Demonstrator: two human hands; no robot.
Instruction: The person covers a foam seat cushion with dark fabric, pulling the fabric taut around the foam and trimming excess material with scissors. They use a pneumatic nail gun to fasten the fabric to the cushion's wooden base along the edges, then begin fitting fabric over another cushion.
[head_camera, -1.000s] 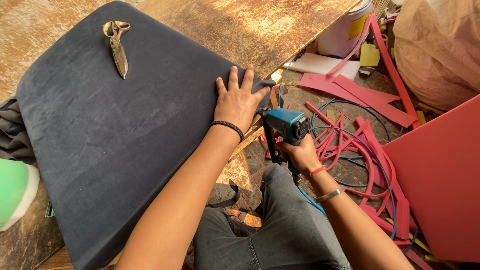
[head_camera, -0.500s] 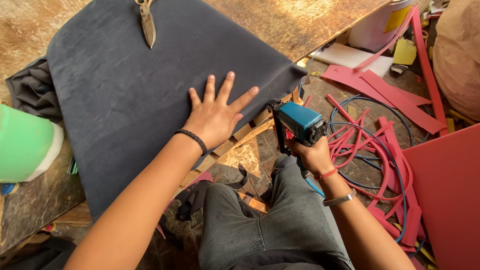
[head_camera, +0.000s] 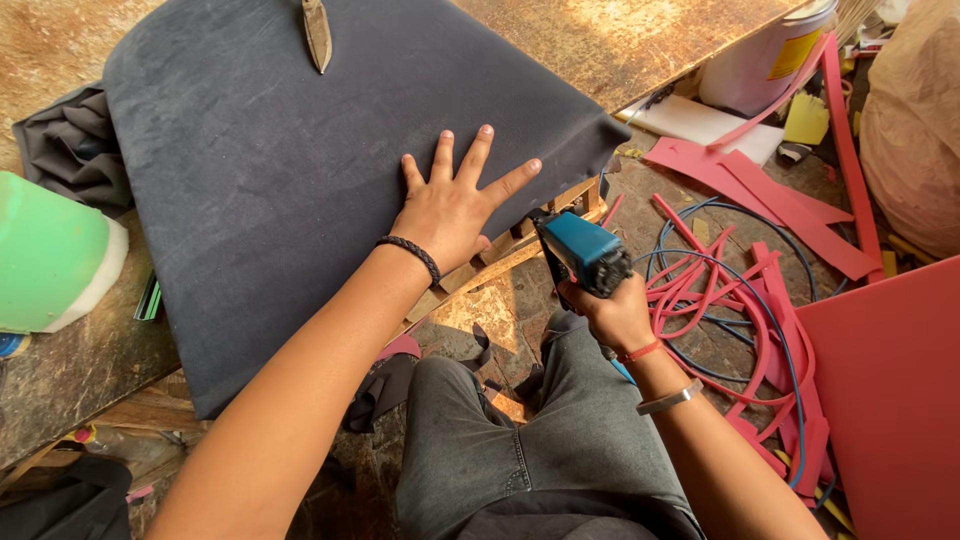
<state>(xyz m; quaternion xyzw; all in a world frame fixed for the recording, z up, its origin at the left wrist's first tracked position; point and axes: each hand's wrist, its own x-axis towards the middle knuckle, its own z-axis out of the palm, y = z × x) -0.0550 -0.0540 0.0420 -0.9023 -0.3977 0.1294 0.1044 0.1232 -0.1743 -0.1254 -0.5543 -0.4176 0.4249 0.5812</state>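
Pressing flat with fingers spread, my left hand (head_camera: 452, 212) lay on the dark grey fabric-covered cushion (head_camera: 300, 180), near its right edge on the worn wooden table (head_camera: 90, 360). My right hand (head_camera: 612, 310) was closed round a teal pneumatic staple gun (head_camera: 583, 252) just beside that edge. A white bucket with a yellow label (head_camera: 765, 62) stood at the upper right, behind red foam strips (head_camera: 740, 290).

We see one label: a yellow patch on the white bucket (head_camera: 762, 62) standing at the far right, beyond the worktop's (head_camera: 640, 30) corner.
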